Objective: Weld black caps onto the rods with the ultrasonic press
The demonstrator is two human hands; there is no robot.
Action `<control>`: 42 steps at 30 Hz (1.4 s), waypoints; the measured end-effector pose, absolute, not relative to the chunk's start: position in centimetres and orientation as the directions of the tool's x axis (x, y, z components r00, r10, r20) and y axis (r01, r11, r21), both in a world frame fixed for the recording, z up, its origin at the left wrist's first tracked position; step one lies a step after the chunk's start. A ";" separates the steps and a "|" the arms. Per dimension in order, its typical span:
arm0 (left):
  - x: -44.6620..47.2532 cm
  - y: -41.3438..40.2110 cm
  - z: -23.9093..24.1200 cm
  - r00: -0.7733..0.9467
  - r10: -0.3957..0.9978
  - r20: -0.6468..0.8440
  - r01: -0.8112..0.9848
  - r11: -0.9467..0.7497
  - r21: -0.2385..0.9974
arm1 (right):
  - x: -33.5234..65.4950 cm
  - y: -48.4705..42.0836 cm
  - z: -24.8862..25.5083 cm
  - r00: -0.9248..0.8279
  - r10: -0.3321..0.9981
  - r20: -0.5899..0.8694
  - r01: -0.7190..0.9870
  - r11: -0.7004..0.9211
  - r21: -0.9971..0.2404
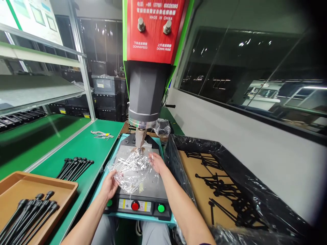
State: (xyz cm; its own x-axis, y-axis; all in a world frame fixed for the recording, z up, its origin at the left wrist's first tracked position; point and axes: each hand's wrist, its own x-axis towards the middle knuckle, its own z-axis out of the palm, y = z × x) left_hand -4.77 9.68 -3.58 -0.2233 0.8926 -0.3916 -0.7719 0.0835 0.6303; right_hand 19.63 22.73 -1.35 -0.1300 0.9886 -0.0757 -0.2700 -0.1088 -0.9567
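A crumpled clear plastic bag (131, 175) lies across the grey metal bed plate (150, 185) of the press, below its metal horn (140, 136). Pale, shiny small pieces show through the plastic, but I cannot make out their kind. My left hand (110, 185) is closed on the bag's near left edge, fingertips partly hidden by the film. At the right edge, my right hand (157, 163) pinches the plastic with bent fingers.
The press's red-fronted head (150, 37) stands over the plate; a red button (135, 205) and green button (160, 208) sit in front. Black rods lie in an orange tray (70, 185), on the green bench (102, 153), and in a lined box (189, 170) at right. Pliers (100, 133) lie farther back.
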 end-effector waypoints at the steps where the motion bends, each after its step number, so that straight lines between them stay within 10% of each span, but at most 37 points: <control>1: -4.8 9.7 -3.5 -0.222 0.894 -0.390 -0.771 0.084 0.631 | 19.1 22.6 -1.5 -0.146 0.988 -0.050 -0.243 -0.084 -0.966; 10: -5.2 9.7 -3.0 -0.247 0.908 -0.338 -0.699 0.075 0.711 | 15.5 23.5 0.8 -0.173 0.960 0.221 0.036 0.230 -0.972; 31: -5.4 10.3 -4.5 -0.195 0.932 -0.304 -0.655 0.107 0.748 | 17.5 19.3 -0.2 -0.128 0.929 0.348 0.288 0.370 -0.883; 42: -5.5 9.9 -6.2 -0.160 0.945 -0.285 -0.599 0.137 0.789 | 17.1 14.1 -6.9 -0.164 0.976 0.143 0.704 0.217 -0.676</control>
State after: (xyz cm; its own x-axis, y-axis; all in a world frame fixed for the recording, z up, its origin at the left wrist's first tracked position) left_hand -5.52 9.92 -6.23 -0.1600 0.9451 -0.2850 -0.5986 0.1367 0.7893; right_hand 17.13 14.13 -6.94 -0.1644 0.9760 0.1426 0.7039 0.2173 -0.6763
